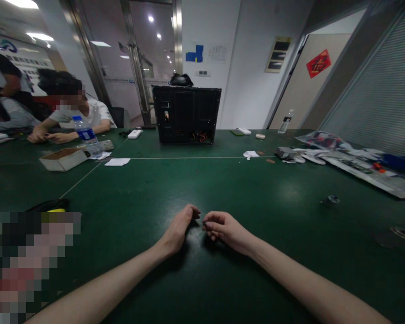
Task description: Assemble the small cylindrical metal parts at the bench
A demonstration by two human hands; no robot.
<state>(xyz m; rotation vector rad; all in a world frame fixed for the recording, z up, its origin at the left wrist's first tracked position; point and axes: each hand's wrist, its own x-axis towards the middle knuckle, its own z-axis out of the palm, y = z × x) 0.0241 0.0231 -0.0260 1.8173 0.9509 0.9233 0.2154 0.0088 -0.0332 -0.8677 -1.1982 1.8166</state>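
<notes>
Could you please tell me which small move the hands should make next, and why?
I would probably reach the right hand toward the small metal part: it sits on that side of the table, looks within reach, and the left hand is farther from it.

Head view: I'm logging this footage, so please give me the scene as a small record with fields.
left hand: loosely bent, nothing visibly held
right hand: curled, apart from the left; small contents unclear
surface: green table
far side: black computer case, upright
left side: open box beside blue-labelled bottle
right side: small round metal part, larger one nearer
</notes>
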